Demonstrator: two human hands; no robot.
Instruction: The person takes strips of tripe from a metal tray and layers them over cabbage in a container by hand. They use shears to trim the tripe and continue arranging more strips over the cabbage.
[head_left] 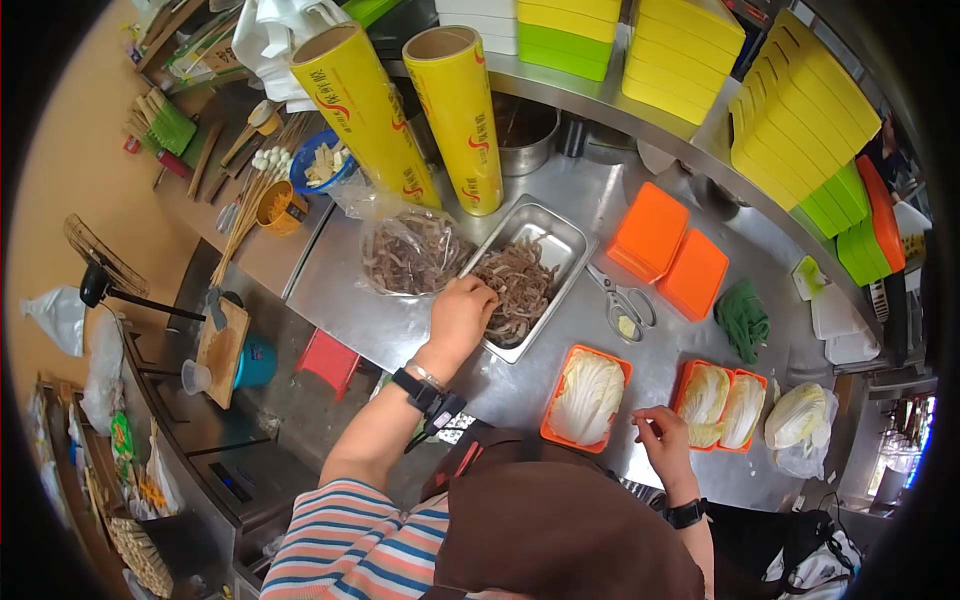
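My left hand (pixel 463 312) rests at the left edge of a metal tray (pixel 568 232) holding brownish strips (pixel 520 285); its fingers are curled together at the strips, and what they grip is hidden. Beside it lies a clear plastic bag (pixel 405 250) with more such strips. My right hand (pixel 662 440) hovers above the counter with fingers bent and thumb and fingertips close together; anything between them is too small to name. It is between an orange tray with cabbage (pixel 585 397) and two smaller orange trays of cabbage (pixel 705 396).
Scissors (pixel 625 302) lie right of the metal tray, near stacked orange containers (pixel 650 232) and a green cloth (pixel 742 320). Two yellow film rolls (pixel 462 120) stand behind. Bagged cabbage (pixel 800 425) sits at the right. Yellow containers (pixel 800 115) fill the shelf (pixel 590 98).
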